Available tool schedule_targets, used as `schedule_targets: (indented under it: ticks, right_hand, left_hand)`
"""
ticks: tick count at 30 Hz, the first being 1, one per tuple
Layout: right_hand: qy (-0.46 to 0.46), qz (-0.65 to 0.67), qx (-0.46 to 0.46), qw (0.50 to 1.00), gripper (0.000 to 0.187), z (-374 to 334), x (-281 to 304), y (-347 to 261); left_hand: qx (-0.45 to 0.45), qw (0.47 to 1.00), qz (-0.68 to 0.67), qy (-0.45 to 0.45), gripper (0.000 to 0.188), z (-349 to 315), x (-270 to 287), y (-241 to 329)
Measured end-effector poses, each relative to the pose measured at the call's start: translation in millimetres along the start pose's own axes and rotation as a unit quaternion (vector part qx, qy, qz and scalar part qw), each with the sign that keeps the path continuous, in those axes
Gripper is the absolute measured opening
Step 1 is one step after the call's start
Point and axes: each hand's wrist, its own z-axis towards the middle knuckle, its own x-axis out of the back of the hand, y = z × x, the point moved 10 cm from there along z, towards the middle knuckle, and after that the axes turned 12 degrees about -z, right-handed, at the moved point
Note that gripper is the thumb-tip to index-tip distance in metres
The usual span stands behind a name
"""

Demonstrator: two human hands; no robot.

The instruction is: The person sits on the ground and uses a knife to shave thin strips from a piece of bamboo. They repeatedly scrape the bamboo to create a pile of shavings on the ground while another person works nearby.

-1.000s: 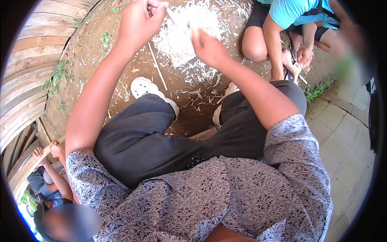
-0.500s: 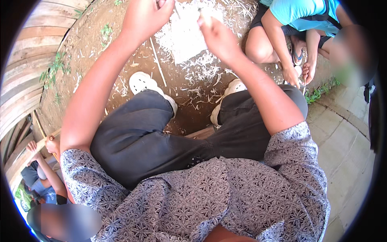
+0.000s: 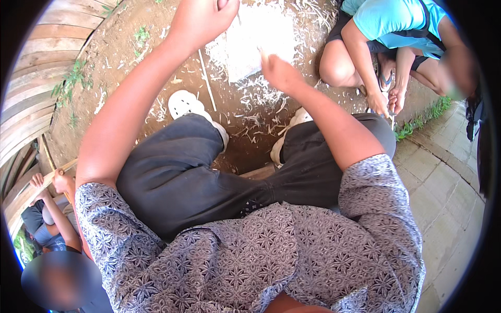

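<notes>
My left hand [image 3: 204,22] is raised at the top edge with its fingers curled closed. What it grips, if anything, is cut off or hidden. My right hand [image 3: 282,74] is also closed, lower and further right. A small, thin tip [image 3: 263,53] pokes out above its fingers, too washed out in the glare to name. Behind and between both hands lies a bright white sheet [image 3: 245,70] on the ground. Pale, curly shavings [image 3: 263,94] are strewn on and around it. A long thin pale stick [image 3: 207,78] lies on the dirt beneath my left hand.
My feet in white clogs [image 3: 183,103] rest on brown soil. At right, a person in a turquoise shirt [image 3: 391,21] squats, hands together on a thin piece. Another person [image 3: 57,208] at lower left grips a wooden pole. Plank boards [image 3: 52,52] line the left; paving slabs [image 3: 443,188] the right.
My right hand has moved down, away from the top edge. My left hand has shifted slightly right and up, still closed. The person at right has leaned a little.
</notes>
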Motion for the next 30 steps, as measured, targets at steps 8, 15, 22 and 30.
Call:
schedule_targets:
  ticks: [8, 15, 22, 30]
  right_hand:
    - [0.176, 0.214, 0.000, 0.961, 0.059, -13, 77, -29]
    - [0.128, 0.161, 0.008, 0.979, 0.048, -3, 71, -26]
    - [0.049, 0.294, 0.047, 0.954, 0.037, 3, 27, -15]
    - [0.017, 0.270, 0.092, 0.958, 0.036, 0, 19, -19]
  left_hand:
    - [-0.030, 0.999, 0.009, 0.021, 0.018, -4, 9, -5]
    - [-0.036, 0.999, 0.021, 0.014, 0.015, -7, 12, 1]
    - [-0.082, 0.963, 0.233, -0.105, 0.020, -5, -2, 4]
    - [-0.079, 0.899, 0.356, -0.240, 0.038, -13, -2, -8]
